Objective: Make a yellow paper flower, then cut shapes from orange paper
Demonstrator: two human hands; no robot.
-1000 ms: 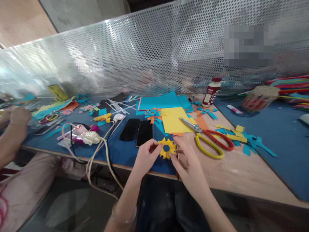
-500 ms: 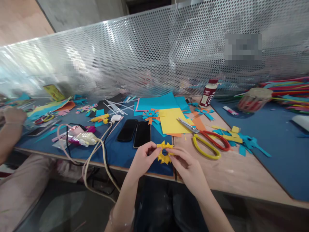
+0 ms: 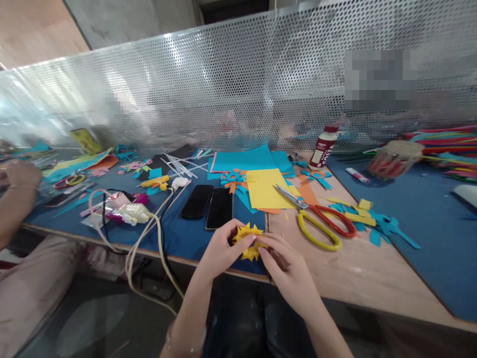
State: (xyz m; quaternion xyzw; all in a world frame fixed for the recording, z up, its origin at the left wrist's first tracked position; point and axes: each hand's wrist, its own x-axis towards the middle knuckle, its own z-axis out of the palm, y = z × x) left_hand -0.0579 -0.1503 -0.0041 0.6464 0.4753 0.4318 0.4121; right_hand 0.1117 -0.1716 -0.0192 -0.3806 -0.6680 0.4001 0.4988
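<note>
Between my two hands is a yellow folded-paper ring (image 3: pixel 250 252) with pointed tips all round, held over the table's front edge. My left hand (image 3: pixel 222 250) pinches its left side, the thumb lying across the ring's middle. On the right side, my right hand (image 3: pixel 288 261) grips it between thumb and fingers, which hide part of it. Scissors (image 3: pixel 311 206) with one red and one yellow handle lie to the right of my hands, blades on a yellow paper sheet (image 3: pixel 266 189). Two dark phones (image 3: pixel 219 209) rest just beyond my left hand.
A blue-and-orange paper rosette (image 3: pixel 234 179) lies beside blue sheets (image 3: pixel 242 160). Farther right are paper scraps (image 3: pixel 363 211), a bottle (image 3: pixel 323 147) and a glue stick (image 3: pixel 357 175). A yellow glue gun (image 3: pixel 160 182) and cables (image 3: pixel 161 238) are on the left, near another person's hand (image 3: pixel 22 176).
The yellow paper ring has been turned and tilted in my hands and sits slightly lower and to the left. My left thumb has moved across its middle. The view has shifted slightly.
</note>
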